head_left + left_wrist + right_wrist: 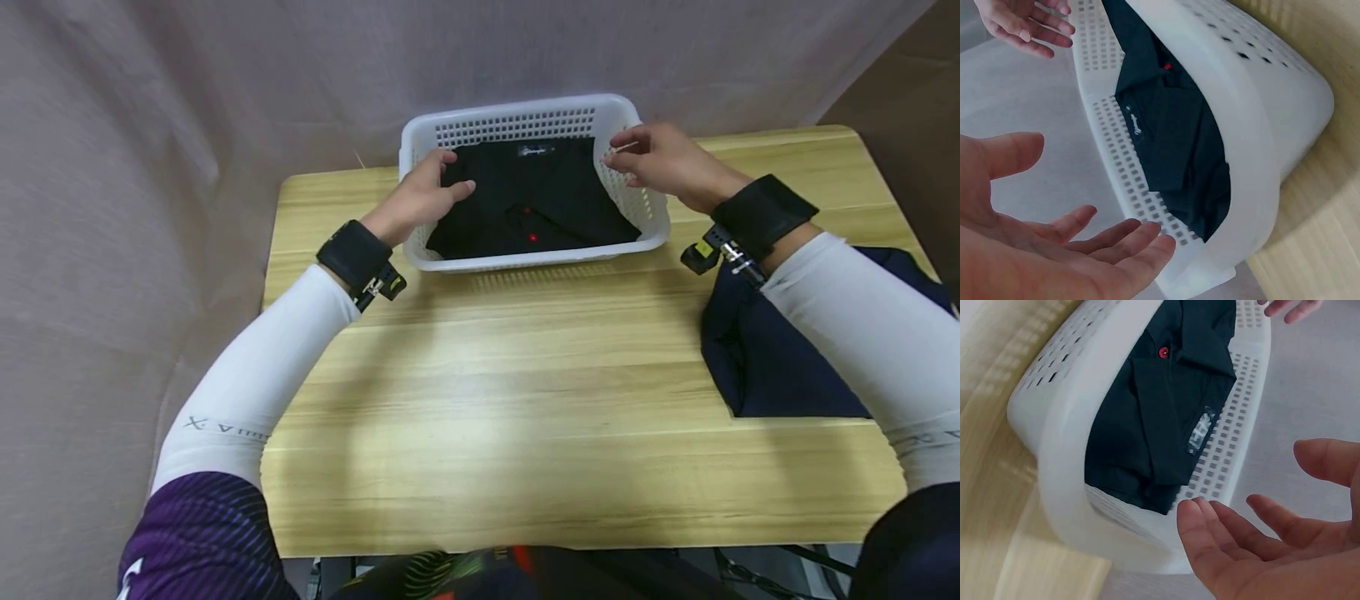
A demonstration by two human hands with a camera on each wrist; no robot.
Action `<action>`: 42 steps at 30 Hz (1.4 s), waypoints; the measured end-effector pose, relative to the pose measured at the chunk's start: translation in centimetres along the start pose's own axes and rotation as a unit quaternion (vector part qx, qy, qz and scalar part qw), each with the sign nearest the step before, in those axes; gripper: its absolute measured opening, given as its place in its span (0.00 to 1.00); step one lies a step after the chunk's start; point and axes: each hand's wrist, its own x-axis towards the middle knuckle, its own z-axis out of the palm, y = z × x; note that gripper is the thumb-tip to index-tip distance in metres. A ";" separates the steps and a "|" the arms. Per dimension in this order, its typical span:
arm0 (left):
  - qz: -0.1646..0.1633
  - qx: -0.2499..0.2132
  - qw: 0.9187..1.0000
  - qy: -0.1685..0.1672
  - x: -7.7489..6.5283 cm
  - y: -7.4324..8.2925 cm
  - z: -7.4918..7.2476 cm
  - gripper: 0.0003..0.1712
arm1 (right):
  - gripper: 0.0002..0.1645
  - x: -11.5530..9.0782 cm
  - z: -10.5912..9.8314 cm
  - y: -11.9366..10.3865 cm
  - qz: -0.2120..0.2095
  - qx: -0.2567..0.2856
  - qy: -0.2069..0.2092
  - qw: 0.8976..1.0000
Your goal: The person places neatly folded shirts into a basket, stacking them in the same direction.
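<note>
A folded black shirt [525, 196] with a collar label and red buttons lies inside a white plastic basket [540, 261] at the back of the table. Over the basket's left end, my left hand [423, 196] has its fingers apart and grasps nothing. My right hand [667, 162] is above the right end, fingers loosely bent, also with nothing in it. Both wrist views show the shirt [1166, 125] below the rim, with the palms and fingers of each hand [1272, 540] free of the cloth.
On the table's right side lies a dark navy folded cloth [787, 358], partly under my right forearm. The wooden table [480, 400] stretches between me and the basket. A grey fabric curtain [300, 75] hangs behind and to the left.
</note>
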 end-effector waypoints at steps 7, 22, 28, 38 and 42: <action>0.055 0.049 0.997 0.015 -2.4 -0.3 0.4 0.37 | 0.38 -3.2 -0.6 0.7 -0.033 -0.033 0.046 0.998; 0.187 0.095 0.978 0.016 -9.7 0.0 2.8 0.34 | 0.38 -12.0 -1.7 6.0 -0.049 -0.110 0.106 0.987; 0.227 0.103 0.968 -0.019 -12.9 0.1 5.0 0.30 | 0.42 -15.9 -1.0 9.7 0.005 -0.178 0.113 0.978; 0.227 0.073 0.969 -0.069 -15.8 -2.0 8.6 0.25 | 0.42 -20.4 1.5 16.9 0.017 -0.252 0.120 0.960; 0.213 0.059 0.973 -0.066 -16.0 -2.9 9.3 0.25 | 0.46 -21.6 2.4 18.8 0.013 -0.240 0.135 0.961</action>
